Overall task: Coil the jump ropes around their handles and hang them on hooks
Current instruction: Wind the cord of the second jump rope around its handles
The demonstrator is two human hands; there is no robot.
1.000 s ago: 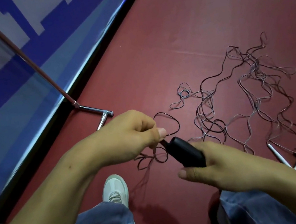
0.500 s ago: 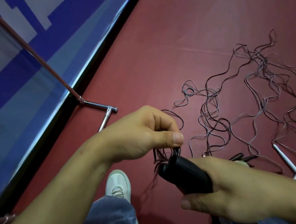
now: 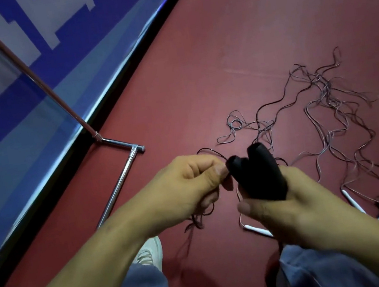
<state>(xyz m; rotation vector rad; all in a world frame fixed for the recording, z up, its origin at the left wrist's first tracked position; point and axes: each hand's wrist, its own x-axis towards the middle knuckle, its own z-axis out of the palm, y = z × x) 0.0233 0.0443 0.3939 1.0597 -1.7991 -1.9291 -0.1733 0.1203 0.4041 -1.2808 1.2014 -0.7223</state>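
My right hand (image 3: pixel 292 206) grips two black jump-rope handles (image 3: pixel 258 174) held together, their tips pointing up and away from me. My left hand (image 3: pixel 190 185) pinches the thin dark rope (image 3: pixel 205 150) right beside the handle tips; a small loop arches over the fingers and more strands hang below the hand. Several other thin ropes (image 3: pixel 329 121) lie tangled on the red floor to the right. White and black slim handles (image 3: pixel 357 203) of those ropes lie near my right wrist.
A chrome rack base (image 3: pixel 124 178) with a reddish upright pole (image 3: pixel 30 69) stands at the left, next to a blue and white banner (image 3: pixel 2 98). My white shoe (image 3: pixel 151 251) and jeans legs fill the bottom of the view. Red floor (image 3: pixel 241 36) stretches beyond.
My right hand has raised the handles and turned them upright, showing two side by side. My left hand stays pinched on the rope by the handle tips.
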